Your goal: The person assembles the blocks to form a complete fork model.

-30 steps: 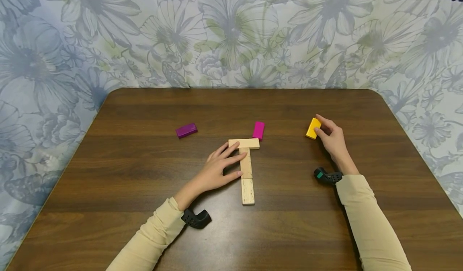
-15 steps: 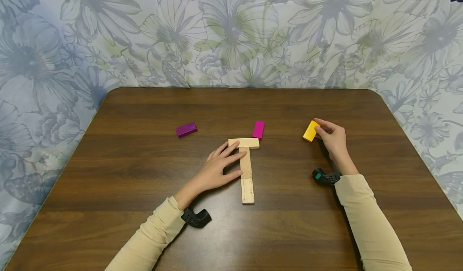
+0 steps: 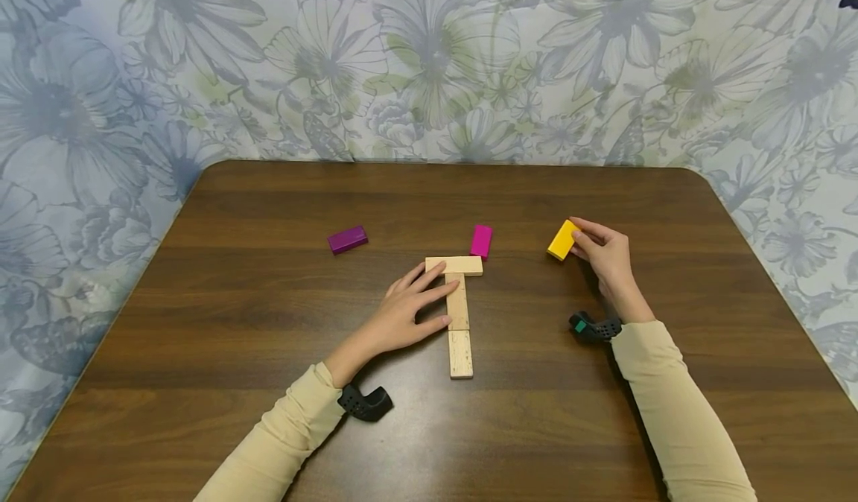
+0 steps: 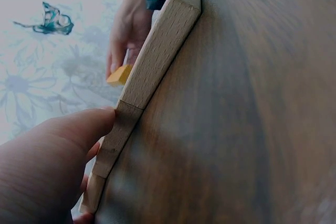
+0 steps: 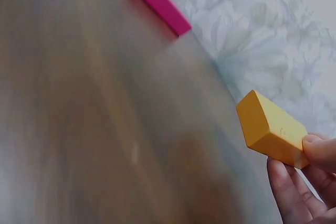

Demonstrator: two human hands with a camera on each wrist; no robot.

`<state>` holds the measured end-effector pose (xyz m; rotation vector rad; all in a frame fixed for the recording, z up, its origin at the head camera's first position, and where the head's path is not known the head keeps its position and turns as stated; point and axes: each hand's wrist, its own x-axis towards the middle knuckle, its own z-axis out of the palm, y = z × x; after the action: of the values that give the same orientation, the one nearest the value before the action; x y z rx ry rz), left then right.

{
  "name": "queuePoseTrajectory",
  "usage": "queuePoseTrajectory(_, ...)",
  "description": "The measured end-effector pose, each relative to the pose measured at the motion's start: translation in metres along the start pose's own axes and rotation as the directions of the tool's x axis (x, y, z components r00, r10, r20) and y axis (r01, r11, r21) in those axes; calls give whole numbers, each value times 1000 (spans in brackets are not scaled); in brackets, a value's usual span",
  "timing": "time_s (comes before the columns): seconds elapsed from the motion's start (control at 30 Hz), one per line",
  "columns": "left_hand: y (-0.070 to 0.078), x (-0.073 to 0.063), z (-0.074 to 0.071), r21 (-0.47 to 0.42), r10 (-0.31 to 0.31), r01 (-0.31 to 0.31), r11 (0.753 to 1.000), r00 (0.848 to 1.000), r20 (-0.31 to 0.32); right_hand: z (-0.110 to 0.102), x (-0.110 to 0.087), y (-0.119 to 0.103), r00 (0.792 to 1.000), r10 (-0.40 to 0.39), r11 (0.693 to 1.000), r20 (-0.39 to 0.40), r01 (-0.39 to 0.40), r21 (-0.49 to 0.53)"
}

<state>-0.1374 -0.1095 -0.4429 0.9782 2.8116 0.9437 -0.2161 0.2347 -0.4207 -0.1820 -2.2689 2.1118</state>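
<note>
Three plain wooden blocks form a T on the table: a crosswise block (image 3: 472,266) at the far end and two blocks (image 3: 460,357) end to end below it. My left hand (image 3: 398,316) rests on them from the left with fingers spread, its thumb (image 4: 100,124) touching the side near the joint. My right hand (image 3: 608,260) pinches a yellow block (image 3: 562,240) by one end between thumb and fingers; in the right wrist view the yellow block (image 5: 270,129) shows tilted. A magenta block (image 3: 481,240) touches the T's far right corner.
A purple block (image 3: 348,240) lies apart at the far left. The brown wooden table (image 3: 570,427) ends at a back edge against a flowered cloth (image 3: 429,77). Black wrist cameras (image 3: 365,404) sit on both wrists.
My right hand has moved left with the yellow block, bringing it nearer the magenta block. The left hand and the wooden T have stayed in place.
</note>
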Motion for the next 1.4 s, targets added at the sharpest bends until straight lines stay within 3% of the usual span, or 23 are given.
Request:
queuePoseTrajectory(0.23, 0, 0, 0, 2, 3, -3, 1000, 1000, -1, 29, 3, -15, 999, -1, 1000, 46, 2, -24)
queuePoseTrajectory(0.67, -1, -2, -1, 0, -4, 4, 1000, 1000, 9, 107, 13, -25, 976, -103, 984, 194, 128, -121)
queuePoseTrajectory(0.87, -2, -2, 0, -7, -9, 9, 1000, 1000, 13, 135, 15, -27, 950, -167, 952, 266, 225, -206)
queuePoseTrajectory(1.07, -1, -2, -1, -12, -10, 11, 1000, 1000, 18, 151, 17, -23, 930, -180, 931, 321, 266, -250)
queuePoseTrajectory(1.4, 2, -1, -3, -16, 2, -2, 1000, 1000, 6, 157, 18, -19, 895, -232, 834, 381, 384, -395)
